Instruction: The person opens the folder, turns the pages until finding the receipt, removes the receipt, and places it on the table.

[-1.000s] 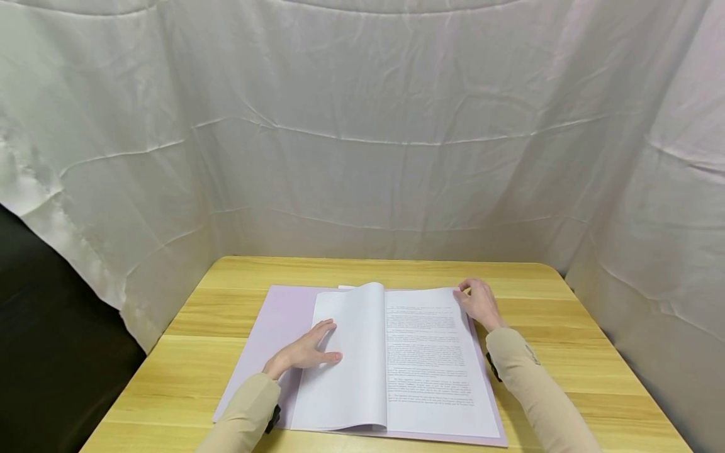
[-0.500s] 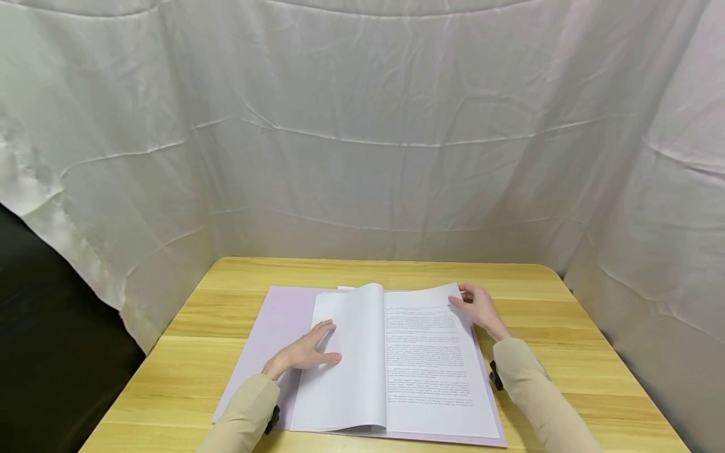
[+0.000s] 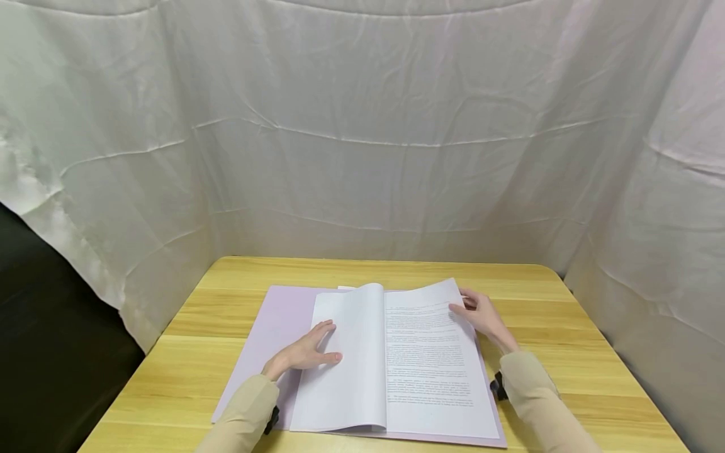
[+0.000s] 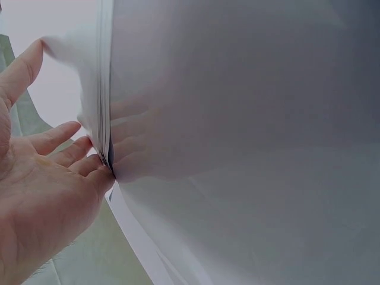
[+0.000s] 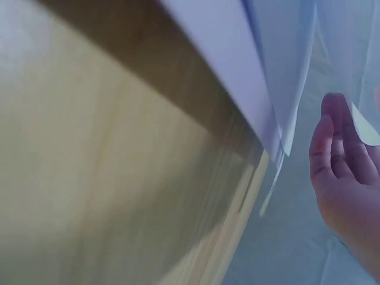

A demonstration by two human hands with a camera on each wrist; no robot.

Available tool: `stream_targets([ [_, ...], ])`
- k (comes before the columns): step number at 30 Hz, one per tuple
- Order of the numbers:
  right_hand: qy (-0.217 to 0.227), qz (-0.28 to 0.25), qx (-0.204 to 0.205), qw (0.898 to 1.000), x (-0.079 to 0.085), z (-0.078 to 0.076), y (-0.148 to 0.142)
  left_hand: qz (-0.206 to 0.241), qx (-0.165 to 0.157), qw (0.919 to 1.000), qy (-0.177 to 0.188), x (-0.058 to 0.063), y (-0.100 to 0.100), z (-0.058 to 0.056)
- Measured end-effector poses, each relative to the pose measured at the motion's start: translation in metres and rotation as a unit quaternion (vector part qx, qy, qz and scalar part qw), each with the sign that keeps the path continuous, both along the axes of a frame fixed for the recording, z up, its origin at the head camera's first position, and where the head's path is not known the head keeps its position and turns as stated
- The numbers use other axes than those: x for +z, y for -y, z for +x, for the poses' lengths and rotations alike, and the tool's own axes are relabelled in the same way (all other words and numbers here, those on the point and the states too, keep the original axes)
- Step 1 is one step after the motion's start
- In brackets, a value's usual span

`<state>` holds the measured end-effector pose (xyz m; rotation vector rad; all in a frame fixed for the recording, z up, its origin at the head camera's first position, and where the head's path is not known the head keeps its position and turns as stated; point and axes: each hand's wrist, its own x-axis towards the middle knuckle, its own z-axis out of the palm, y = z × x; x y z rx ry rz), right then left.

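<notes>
A lilac folder [image 3: 283, 318] lies spread on the table with white sheets in it. Blank backs of turned pages [image 3: 345, 390] curve over its left half. My left hand [image 3: 306, 351] rests on them with thumb and fingers spread; in the left wrist view its fingertips touch the edges of the stacked sheets [image 4: 104, 71]. At the right, a printed page [image 3: 427, 358] has its far right corner lifted. My right hand [image 3: 481, 314] holds that page by its right edge, just below the corner. The right wrist view shows the sheet's curled edge [image 5: 362, 127] at the fingers.
The wooden table [image 3: 566, 352] extends beyond the folder on both sides. Pale grey cloth [image 3: 396, 189] hangs behind and at the sides. Something dark [image 3: 51, 340] shows at the lower left. A small white edge [image 3: 347, 287] sticks out above the folder.
The page's far right corner has come up off the stack, and my right hand has shifted slightly toward me and to the right along its edge. My left hand has stayed still.
</notes>
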<state>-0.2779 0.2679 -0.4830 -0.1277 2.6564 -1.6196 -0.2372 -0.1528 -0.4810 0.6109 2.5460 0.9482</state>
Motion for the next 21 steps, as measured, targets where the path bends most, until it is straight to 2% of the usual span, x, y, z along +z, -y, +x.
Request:
stream_targets([
  [21,0.041,-0.083,0.07,0.993,0.008,0.028,0.0,0.017,0.012,0.9998,-0.001,0.001,-0.001,0.002],
])
